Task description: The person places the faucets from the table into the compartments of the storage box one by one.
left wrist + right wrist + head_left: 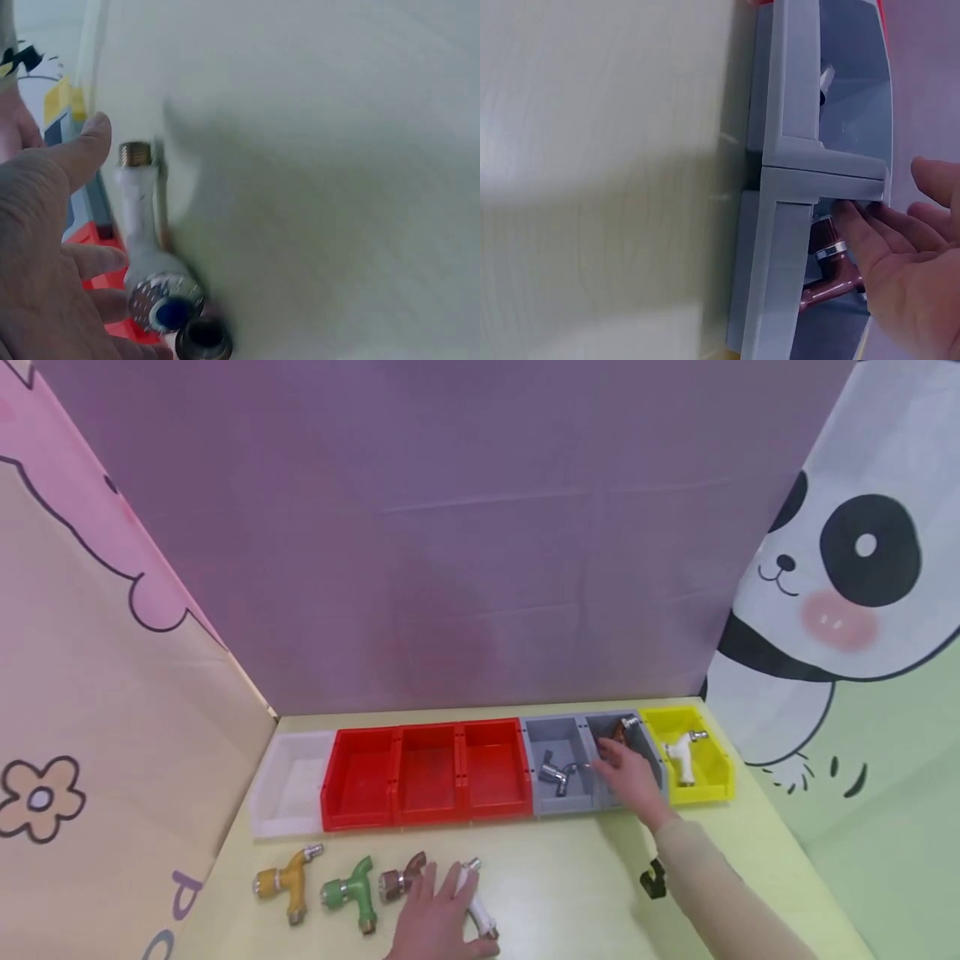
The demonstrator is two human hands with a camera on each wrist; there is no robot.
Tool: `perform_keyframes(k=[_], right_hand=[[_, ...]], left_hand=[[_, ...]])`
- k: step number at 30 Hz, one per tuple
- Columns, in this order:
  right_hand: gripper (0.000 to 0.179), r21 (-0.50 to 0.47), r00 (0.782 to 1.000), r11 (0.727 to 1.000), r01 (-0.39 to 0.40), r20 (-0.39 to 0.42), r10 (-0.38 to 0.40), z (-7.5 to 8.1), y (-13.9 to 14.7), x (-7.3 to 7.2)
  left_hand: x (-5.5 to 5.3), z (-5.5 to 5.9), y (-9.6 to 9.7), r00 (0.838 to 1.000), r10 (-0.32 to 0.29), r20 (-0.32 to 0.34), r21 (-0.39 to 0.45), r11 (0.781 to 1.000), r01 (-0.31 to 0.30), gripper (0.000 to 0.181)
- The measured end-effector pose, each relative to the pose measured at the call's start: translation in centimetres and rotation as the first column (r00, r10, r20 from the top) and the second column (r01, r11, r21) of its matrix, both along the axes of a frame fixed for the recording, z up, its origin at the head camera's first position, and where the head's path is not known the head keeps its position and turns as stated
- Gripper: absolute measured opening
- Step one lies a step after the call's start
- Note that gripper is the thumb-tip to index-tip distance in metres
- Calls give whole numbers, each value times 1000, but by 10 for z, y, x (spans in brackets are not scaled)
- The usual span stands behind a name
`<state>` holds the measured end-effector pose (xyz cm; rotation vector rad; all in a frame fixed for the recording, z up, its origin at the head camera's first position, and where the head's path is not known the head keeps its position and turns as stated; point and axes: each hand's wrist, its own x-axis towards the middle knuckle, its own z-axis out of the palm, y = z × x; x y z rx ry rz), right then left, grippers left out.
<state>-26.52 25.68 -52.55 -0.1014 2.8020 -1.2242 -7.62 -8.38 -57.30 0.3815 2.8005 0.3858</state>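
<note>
My left hand is spread over a white tap on the table, its fingers loosely extended; in the left wrist view, the thumb stands apart from that tap. Partly covered by the same hand is a brown tap. Over at the right grey bin, my right hand reaches in with straight fingers. Another brown tap lies inside this bin, beside the fingertips and not gripped. A chrome tap lies in the neighbouring grey bin.
Green and yellow-orange taps lie at the table's left. The bin row includes a white bin, several red bins and a yellow bin with a white tap. A purple backdrop stands behind.
</note>
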Motion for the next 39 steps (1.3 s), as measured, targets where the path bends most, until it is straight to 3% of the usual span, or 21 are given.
perform_keyframes(k=[4,7,15,23,26,31,39], right_hand=[[53,-9,999,1000,27,25,-26,-1,0,-1],[49,-8,999,999,33,30,-33,-2,1,-1],[49,-6,996,1000,29,81,-29,-4,4,0],[49,11,994,1000,13,105,-14,-2,5,1],[50,9,993,1000,7,118,-8,-1,5,1],[51,12,991,1000,10,130,-11,-1,6,1],[51,20,991,1000,11,136,-14,-1,7,2]], left_hand=[[4,-3,4,998,-25,-65,-17,1000,24,99],[4,-4,7,997,-31,-74,-16,999,30,97],[-4,1,16,996,-44,75,3,999,44,81],[-9,11,15,991,-103,86,34,994,101,75],[-8,13,11,990,-128,52,54,991,125,75],[-7,18,5,982,-180,-64,33,983,182,76],[-19,36,4,968,-176,-177,-26,984,174,85]])
